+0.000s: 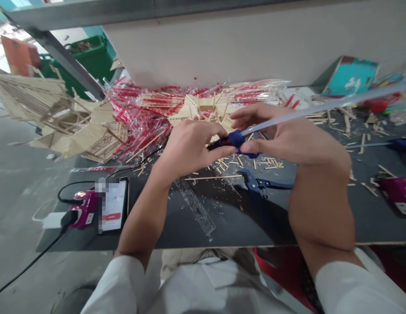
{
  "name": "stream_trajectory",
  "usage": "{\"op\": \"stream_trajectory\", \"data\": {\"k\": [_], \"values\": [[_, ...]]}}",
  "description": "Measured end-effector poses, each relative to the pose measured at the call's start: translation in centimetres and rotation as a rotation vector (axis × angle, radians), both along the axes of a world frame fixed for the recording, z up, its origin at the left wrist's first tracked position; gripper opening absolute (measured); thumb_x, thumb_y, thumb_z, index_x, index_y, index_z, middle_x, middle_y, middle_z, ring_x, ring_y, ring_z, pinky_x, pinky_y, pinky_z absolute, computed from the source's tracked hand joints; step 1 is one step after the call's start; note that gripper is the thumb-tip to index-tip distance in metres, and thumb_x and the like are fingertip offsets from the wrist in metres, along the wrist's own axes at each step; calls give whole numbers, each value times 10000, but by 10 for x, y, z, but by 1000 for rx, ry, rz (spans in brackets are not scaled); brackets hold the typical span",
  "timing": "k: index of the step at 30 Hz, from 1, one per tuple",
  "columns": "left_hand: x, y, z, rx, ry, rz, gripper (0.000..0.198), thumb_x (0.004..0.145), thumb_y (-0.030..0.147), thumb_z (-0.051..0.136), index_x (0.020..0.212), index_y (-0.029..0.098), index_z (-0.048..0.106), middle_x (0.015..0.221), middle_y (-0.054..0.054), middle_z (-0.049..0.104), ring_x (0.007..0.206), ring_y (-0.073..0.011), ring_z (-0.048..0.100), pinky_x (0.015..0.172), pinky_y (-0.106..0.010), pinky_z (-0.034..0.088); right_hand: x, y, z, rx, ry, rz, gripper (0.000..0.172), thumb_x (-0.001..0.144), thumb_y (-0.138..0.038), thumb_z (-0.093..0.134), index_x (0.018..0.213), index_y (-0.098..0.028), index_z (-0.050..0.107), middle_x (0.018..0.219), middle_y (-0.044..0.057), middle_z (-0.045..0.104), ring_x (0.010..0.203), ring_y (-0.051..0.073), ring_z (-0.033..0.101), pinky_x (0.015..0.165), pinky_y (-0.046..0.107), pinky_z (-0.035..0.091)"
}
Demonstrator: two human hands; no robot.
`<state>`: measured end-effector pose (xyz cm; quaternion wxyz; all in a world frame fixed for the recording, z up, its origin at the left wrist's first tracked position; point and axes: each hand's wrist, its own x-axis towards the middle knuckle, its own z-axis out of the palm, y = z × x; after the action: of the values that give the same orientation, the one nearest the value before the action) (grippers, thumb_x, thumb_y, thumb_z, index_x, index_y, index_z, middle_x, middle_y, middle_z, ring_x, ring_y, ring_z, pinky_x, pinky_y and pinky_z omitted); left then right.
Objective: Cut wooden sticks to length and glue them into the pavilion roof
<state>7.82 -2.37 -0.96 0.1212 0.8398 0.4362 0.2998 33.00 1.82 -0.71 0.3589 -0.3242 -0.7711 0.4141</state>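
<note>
Both my hands meet above the dark table (176, 226), closed on a blue glue gun (237, 139). My left hand (189, 146) wraps the gun's rear from the left. My right hand (281, 137) pinches its blue body from the right. A long clear glue stick (320, 107) runs from the gun up to the right. Behind the hands lies a small stick model (206, 109) made of thin wooden sticks.
Blue-handled cutters (260, 184) and a clear ruler (196, 207) lie near the front. A phone (114, 205) and a purple device (83, 211) with cables sit at left. Red-wrapped stick packets (140, 113), wooden models (59, 117) and loose stick scraps crowd the back.
</note>
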Motion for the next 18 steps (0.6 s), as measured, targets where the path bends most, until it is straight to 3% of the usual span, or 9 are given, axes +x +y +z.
{"op": "stream_trajectory", "data": {"k": [2,5,8,12,18], "values": [[1,-1,0,21,24,-11,283,969,481,795,1037,207,809,815,-19,767,716,-162,652,657,-310,420,0,3,0,-2,94,11,500,739,-439,1010,1173,-293,811,1077,43,786,920,223,734,776,361,611],[3,-2,1,26,80,6,326,992,542,744,1001,219,790,746,-18,727,728,-183,657,646,-318,405,-5,5,-6,89,297,-98,374,711,-462,1029,951,-300,793,867,16,728,740,197,643,667,372,556],[3,-3,4,3,122,6,363,1014,570,702,960,219,779,704,-22,689,727,-194,654,648,-331,410,-15,4,-14,157,362,-253,477,623,-559,1056,844,-305,718,812,28,718,730,228,640,662,420,558],[1,-5,7,-14,128,8,412,1013,605,692,913,214,776,673,-27,656,722,-203,643,663,-344,418,-28,-2,-17,90,319,-366,550,646,-656,1015,924,-332,667,915,60,785,856,303,714,789,512,618],[-1,-4,6,-18,84,12,372,1004,545,750,918,188,806,595,4,577,660,-180,569,691,-343,399,-27,-6,-13,86,311,-267,434,739,-517,1011,916,-315,670,1016,67,798,937,294,735,848,501,620]]}}
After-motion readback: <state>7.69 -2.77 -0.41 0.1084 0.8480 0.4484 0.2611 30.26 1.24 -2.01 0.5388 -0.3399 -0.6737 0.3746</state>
